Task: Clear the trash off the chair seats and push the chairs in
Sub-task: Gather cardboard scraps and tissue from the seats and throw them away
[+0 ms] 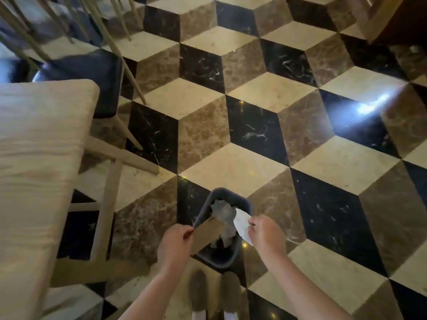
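risk: bin (pixel 240 202) mouth narrow, already holds crumpled paper; brown card strip (pixel 208 235) long, likely catches rim and tips onto floor. white tissue (pixel 241 224) light, may drift past rim just right of grip.
left hand (pixel 175 243) pinches card, strip angled over bin.
right hand (pixel 265 232) pinches tissue at bin's right edge.
both forearms reach forward-down, hands near each other.

Bare forearms, sleeveless to frame edge, tan slippers (pixel 199 292), white socks (pixel 198 316)
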{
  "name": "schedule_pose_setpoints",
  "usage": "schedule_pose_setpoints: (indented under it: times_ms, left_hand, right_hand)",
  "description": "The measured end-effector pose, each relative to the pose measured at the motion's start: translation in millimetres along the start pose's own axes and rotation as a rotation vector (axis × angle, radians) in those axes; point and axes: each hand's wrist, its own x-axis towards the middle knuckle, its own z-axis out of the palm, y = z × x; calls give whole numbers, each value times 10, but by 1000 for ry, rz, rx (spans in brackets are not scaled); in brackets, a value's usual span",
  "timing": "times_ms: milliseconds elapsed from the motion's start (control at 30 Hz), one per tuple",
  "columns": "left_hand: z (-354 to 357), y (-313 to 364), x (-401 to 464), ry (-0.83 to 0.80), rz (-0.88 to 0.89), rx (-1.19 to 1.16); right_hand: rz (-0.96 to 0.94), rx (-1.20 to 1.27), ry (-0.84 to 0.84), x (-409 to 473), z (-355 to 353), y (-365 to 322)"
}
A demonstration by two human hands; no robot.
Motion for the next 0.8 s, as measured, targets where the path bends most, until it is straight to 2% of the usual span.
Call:
schedule_pose_setpoints:
  times_ms: [167,400,500,600,667,800]
  left_hand:
    - [782,-401,662,-115,200,172]
    - [1839,-996,1037,-156,477,281]
    - [2119,-1176,1101,-237,500,385]
    - [2232,-1224,1119,-337,418,451]
    - [2202,-1225,1096,-372,392,493]
    - [1915,-1040,996,-419,431,627]
  right_hand:
    - [-43,-105,-30,777,614,243]
    - [-74,-168,-161,1547,1646,423]
    - [-130,-221,-198,1702,1986,484]
    - [-163,-233,-276,1742,2201,521]
    - [-174,-231,-305,1690,2239,528]
    - [-225,-253,-253,1432,2038,433]
